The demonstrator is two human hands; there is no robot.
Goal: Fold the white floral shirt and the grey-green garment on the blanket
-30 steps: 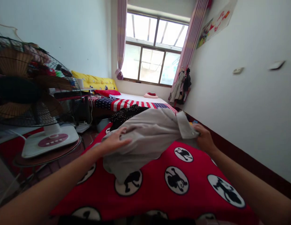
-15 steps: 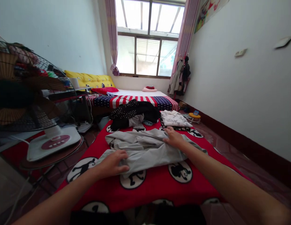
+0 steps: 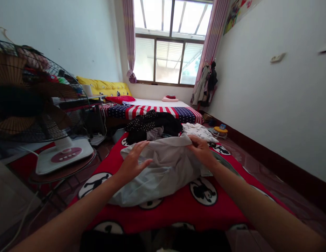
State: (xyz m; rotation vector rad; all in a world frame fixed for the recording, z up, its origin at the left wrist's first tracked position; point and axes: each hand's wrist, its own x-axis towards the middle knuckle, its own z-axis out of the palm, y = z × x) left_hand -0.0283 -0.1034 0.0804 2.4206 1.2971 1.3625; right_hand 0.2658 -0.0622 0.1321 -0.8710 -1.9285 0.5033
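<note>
Free room: the near strip of the red blanket is lying bare in front of the grey garment, offering open passage from either side. Right of the garment, bare floor is running along the wall toward the window.

Obstacles: the grey garment is occupying the blanket's middle, with the left hand and right hand gripping its raised upper edge. Just behind it, a dark clothes pile and a folded white patterned piece are blocking the far end. On the left, a standing fan on a round stool is crowding the blanket's edge. A small yellow object is sitting on the floor near the wall.
</note>
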